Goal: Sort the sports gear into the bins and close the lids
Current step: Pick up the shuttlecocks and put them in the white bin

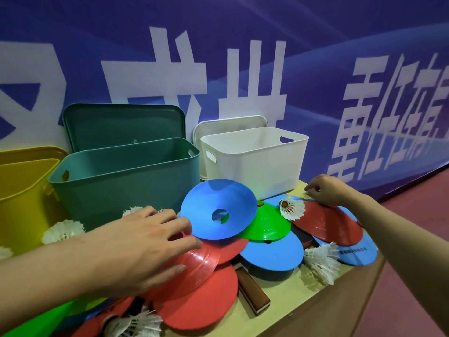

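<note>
Left hand, fingers spread flat on a red cone beneath a blue cone, and right hand, fingertips curled at another red cone's far edge, begin sorting; next, lift cones into open bins beyond.

Left hand palm down, fingers spread and relaxed, right hand reaching forward, fingers curled

I'm looking at a sports hall: a big blue banner beyond my fingers, red court floor, cones, shuttlecocks.
</note>
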